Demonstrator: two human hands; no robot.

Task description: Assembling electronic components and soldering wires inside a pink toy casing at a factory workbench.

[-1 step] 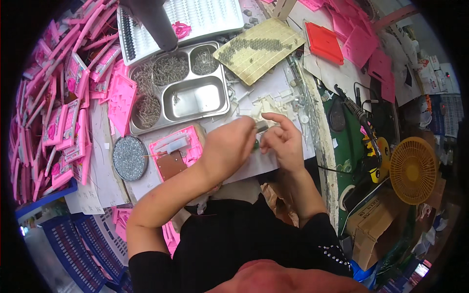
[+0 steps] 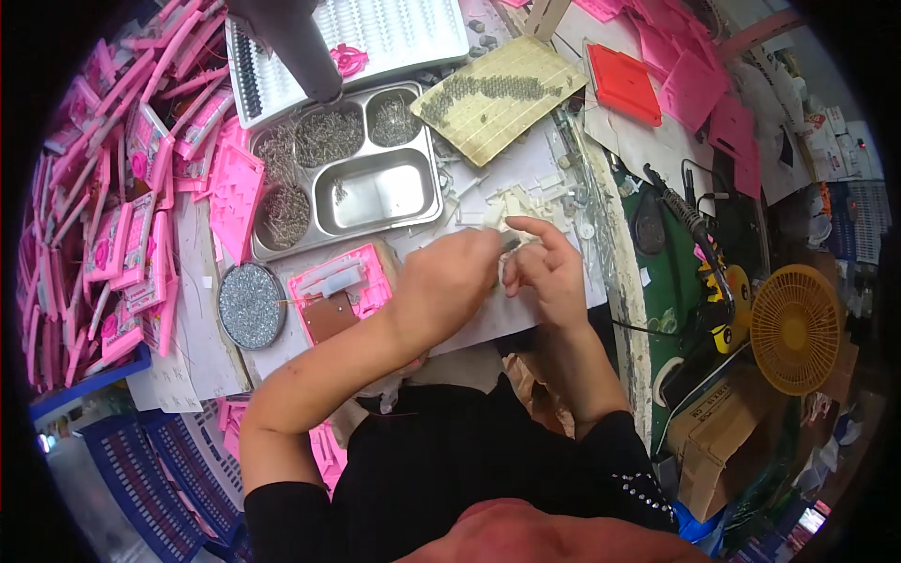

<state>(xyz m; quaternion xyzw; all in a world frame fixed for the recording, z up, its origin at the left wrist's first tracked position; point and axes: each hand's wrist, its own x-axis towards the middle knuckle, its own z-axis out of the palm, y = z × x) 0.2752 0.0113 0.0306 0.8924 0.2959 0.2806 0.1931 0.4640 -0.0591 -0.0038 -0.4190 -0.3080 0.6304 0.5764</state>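
My left hand (image 2: 449, 284) is closed, its fingertips pinched together near the heap of small white plastic parts (image 2: 511, 205). Just to its right is my right hand (image 2: 552, 280), its thumb and lower fingers curled together and its index finger bent out towards the left hand. A small grey-and-white piece (image 2: 511, 241) shows between the two hands; its exact kind is too small to make out, and fingers cover part of it. Left of my left wrist lies a pink plastic housing (image 2: 368, 272) with a white cylinder (image 2: 340, 280) and a brown plate (image 2: 330, 319) in it.
A steel compartment tray (image 2: 427, 202) holds springs. Beside it are a round dish of metal bits (image 2: 251, 306), a yellowish board (image 2: 488, 136) and a white ridged tray (image 2: 441, 28). Pink housings pile up at left (image 2: 117, 235). A soldering iron (image 2: 690, 220) and orange fan (image 2: 794, 328) stand right.
My left hand has shifted slightly right and up, closer to my right hand. A green bit seen between the hands before is now hidden. My right hand has hardly moved.
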